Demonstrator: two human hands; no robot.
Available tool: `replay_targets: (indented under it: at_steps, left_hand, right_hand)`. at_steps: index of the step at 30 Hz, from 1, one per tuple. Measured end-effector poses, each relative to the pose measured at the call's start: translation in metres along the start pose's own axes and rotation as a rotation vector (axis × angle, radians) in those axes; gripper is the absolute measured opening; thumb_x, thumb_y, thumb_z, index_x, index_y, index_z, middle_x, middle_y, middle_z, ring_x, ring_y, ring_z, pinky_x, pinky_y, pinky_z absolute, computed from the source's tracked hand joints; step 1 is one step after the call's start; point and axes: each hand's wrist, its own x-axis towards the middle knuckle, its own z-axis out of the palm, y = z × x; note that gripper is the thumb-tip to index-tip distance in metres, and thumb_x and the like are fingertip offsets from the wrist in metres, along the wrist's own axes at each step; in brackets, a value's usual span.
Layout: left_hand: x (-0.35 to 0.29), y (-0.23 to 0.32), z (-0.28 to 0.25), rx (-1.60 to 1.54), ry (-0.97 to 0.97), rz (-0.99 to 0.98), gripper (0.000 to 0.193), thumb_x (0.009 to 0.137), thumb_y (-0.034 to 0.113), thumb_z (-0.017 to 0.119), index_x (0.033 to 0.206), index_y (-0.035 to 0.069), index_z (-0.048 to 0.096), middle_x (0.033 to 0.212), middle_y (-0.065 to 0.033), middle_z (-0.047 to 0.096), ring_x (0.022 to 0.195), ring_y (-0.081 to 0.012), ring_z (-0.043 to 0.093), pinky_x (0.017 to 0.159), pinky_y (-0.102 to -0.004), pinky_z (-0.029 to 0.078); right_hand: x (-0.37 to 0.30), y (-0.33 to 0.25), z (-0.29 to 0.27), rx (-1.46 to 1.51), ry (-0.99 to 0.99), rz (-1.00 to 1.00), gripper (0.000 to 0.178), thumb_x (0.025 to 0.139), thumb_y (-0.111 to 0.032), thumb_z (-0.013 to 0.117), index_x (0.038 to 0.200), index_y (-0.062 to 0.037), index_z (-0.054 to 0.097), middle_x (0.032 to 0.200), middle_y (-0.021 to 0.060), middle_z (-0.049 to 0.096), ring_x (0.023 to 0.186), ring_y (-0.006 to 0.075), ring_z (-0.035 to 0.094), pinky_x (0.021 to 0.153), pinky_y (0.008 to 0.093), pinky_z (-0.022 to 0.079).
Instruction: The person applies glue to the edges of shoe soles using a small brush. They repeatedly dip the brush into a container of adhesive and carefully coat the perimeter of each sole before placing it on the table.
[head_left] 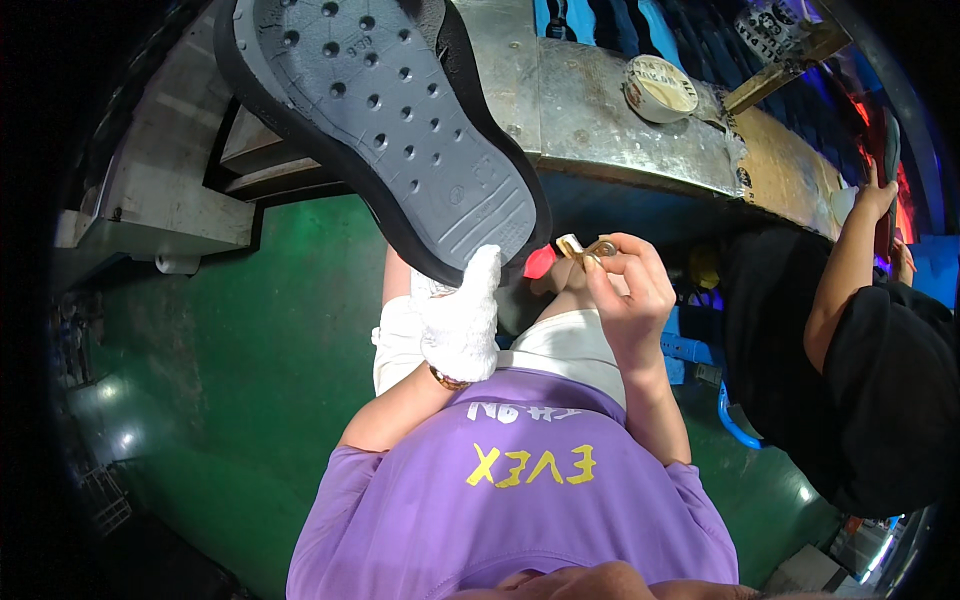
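A large shoe sole (400, 150), grey with round dimples and a raised black rim, fills the upper middle of the view and tilts toward me. My left hand (465, 325), in a white glove, grips its heel end, with the thumb lying on the grey face. Just right of the heel, my bare right hand (632, 290) pinches a small brass-coloured metal tool (585, 252) with a pale tip. Between that tip and the black rim shows a small pink-red piece (540, 262); whether it touches the sole or belongs to the tool, I cannot tell.
A metal-topped bench (620, 120) runs along the far side, carrying a round white tub (660, 88). Another metal table (170, 170) stands at left above the green floor (250, 400). To the right, a person in black (850, 390) works close by, near a blue stool (735, 415).
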Motion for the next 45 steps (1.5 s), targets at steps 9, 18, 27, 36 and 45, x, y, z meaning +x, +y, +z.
replay_targets:
  at_steps: [9,18,27,36,45]
  left_hand:
    - [-0.002,0.013,0.005,-0.054,-0.015,-0.098,0.037,0.088,-0.001,0.07,0.123,0.0,0.06,0.111,-0.0088,0.069,0.094,-0.0168,0.067,0.083,-0.0281,0.054]
    - [-0.004,0.006,0.0,0.099,-0.037,-0.008,0.03,0.093,0.016,0.07,0.119,0.001,0.066,0.108,-0.0077,0.072,0.091,-0.0168,0.068,0.08,-0.0287,0.053]
    - [-0.001,0.01,-0.001,-0.114,-0.065,-0.107,0.036,0.089,-0.003,0.068,0.124,0.0,0.06,0.114,-0.0097,0.068,0.097,-0.0175,0.067,0.086,-0.0297,0.054]
    - [-0.002,0.006,0.001,-0.112,-0.04,0.003,0.036,0.088,0.002,0.071,0.123,0.001,0.062,0.11,-0.0079,0.07,0.092,-0.0161,0.067,0.079,-0.0278,0.054]
    - [-0.006,0.01,0.002,-0.015,-0.014,-0.093,0.036,0.087,-0.001,0.071,0.122,0.0,0.061,0.11,-0.0076,0.07,0.091,-0.0167,0.067,0.079,-0.0278,0.054]
  right_hand:
    - [0.012,-0.013,-0.005,-0.115,-0.151,-0.208,0.015,0.066,-0.005,0.079,0.073,-0.007,0.067,0.089,0.0074,0.065,0.084,0.0212,0.064,0.074,0.0351,0.048]
    - [0.004,-0.016,-0.005,0.094,-0.246,-0.191,0.019,0.072,-0.002,0.079,0.079,-0.0029,0.062,0.098,0.0127,0.066,0.079,0.0276,0.065,0.068,0.0347,0.053]
    - [-0.009,-0.011,-0.005,0.149,-0.197,-0.223,0.025,0.073,-0.002,0.08,0.089,-0.0046,0.06,0.1,0.0145,0.066,0.082,0.0301,0.066,0.068,0.036,0.053]
    - [-0.007,0.002,-0.007,-0.018,-0.035,-0.093,0.015,0.069,0.001,0.077,0.076,-0.0022,0.064,0.097,0.0139,0.067,0.082,0.0285,0.065,0.07,0.0352,0.054]
    - [0.0,-0.009,-0.008,-0.076,-0.128,-0.189,0.015,0.07,-0.003,0.079,0.078,-0.003,0.066,0.099,0.0122,0.066,0.082,0.0299,0.064,0.071,0.0383,0.053]
